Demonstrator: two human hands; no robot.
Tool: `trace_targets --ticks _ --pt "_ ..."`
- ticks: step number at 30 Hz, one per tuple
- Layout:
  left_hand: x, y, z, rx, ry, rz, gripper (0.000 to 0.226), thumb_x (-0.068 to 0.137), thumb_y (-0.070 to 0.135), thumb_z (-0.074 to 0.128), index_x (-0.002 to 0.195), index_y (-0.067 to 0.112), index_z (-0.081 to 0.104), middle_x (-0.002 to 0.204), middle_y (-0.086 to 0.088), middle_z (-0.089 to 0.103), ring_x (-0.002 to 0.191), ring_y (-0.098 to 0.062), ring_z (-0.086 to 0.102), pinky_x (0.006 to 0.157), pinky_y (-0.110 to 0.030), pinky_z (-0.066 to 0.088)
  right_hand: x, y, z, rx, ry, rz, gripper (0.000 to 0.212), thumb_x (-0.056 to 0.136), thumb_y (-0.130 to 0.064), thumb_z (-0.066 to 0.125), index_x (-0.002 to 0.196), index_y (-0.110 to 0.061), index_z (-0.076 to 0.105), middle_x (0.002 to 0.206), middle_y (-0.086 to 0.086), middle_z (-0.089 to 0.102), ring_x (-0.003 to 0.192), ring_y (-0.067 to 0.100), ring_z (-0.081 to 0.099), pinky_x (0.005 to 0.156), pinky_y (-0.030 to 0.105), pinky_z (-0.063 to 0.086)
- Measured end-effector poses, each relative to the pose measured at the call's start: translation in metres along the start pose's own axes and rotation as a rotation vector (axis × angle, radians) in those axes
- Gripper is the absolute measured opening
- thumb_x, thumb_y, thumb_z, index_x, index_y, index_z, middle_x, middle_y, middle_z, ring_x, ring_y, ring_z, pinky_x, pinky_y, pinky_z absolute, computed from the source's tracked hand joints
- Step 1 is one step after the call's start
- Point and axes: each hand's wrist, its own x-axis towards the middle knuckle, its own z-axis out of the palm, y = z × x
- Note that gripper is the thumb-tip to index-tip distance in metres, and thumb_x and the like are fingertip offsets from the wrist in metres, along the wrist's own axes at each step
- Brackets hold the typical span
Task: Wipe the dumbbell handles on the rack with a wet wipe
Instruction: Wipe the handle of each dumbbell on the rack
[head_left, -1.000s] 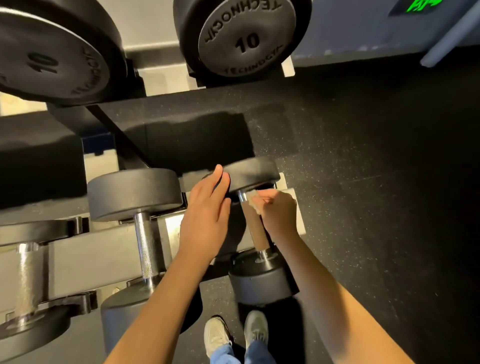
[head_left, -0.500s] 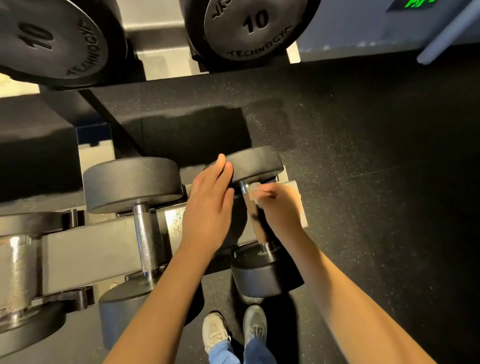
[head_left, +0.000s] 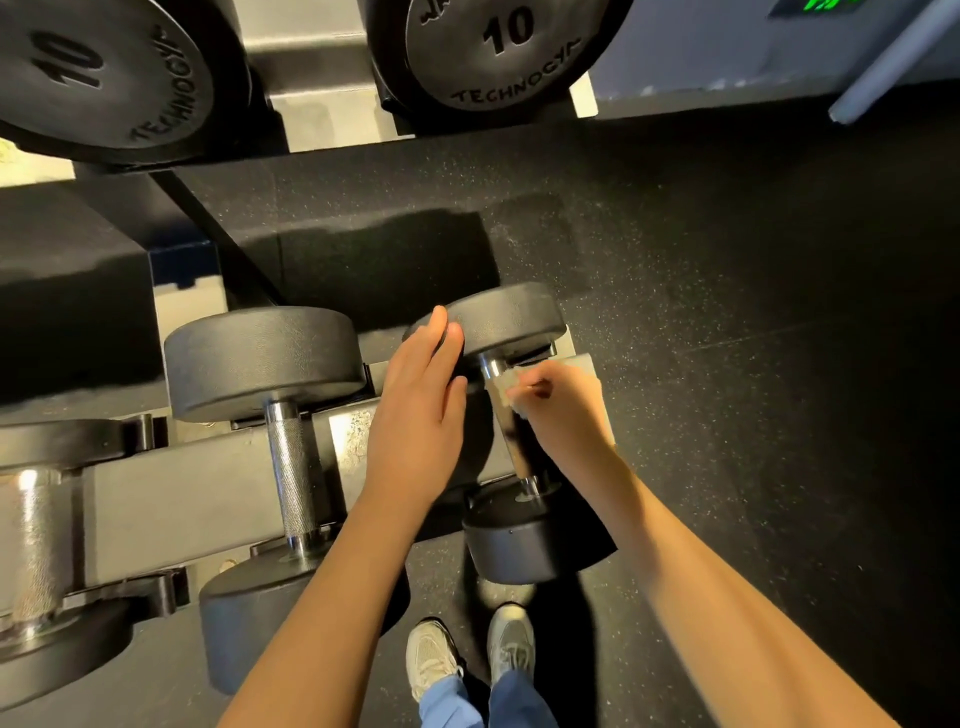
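The rightmost dumbbell (head_left: 511, 325) lies on the lower rack rail (head_left: 176, 488), its handle (head_left: 517, 449) running toward me. My right hand (head_left: 563, 410) pinches a pale wet wipe (head_left: 506, 384) against the top of that handle, just under the far head. My left hand (head_left: 415, 415) rests with straight fingers on the left side of the far head. The near head (head_left: 524, 545) hangs over the rail edge.
A second dumbbell with a knurled steel handle (head_left: 291, 473) sits to the left, and a larger one (head_left: 36, 525) at the far left. Two 10-marked heads (head_left: 493, 47) sit on the upper shelf. My shoes (head_left: 467, 654) stand on black rubber flooring (head_left: 753, 364).
The view has shifted slightly. My right hand with the wipe has stayed near the top of the handle, and my left hand keeps its place on the far head.
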Motion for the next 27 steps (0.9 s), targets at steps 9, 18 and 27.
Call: trace_targets --ticks 9,18,27 --pt "-0.01 -0.001 0.01 -0.017 0.096 -0.052 0.05 0.095 0.009 0.054 0.143 0.016 0.042 0.15 -0.005 0.032 0.137 -0.018 0.028 0.107 -0.016 0.018 -0.014 0.009 -0.016 0.044 -0.107 0.022 0.022 0.088 -0.009 0.062 0.066 -0.007 0.062 0.062 -0.001 0.061 0.051 -0.002 0.06 0.053 0.013 0.048" --pt "-0.016 -0.002 0.013 -0.04 0.081 -0.045 0.051 0.097 0.013 0.049 0.146 0.016 0.035 0.155 0.001 0.025 0.136 0.002 0.013 0.102 0.004 0.004 -0.029 0.035 -0.018 -0.31 -0.19 -0.092 0.015 0.082 -0.011 0.067 0.069 -0.018 0.063 0.082 0.0 0.067 0.076 0.014 0.06 0.066 0.021 0.044" --pt "-0.016 -0.002 0.012 0.007 0.079 -0.053 0.05 0.097 0.011 0.05 0.145 0.017 0.038 0.154 -0.003 0.027 0.141 -0.019 0.023 0.097 0.002 0.005 -0.019 0.027 -0.011 -0.21 -0.083 -0.123 0.007 0.084 -0.01 0.067 0.08 -0.007 0.072 0.086 0.007 0.07 0.078 0.019 0.064 0.067 0.023 0.051"
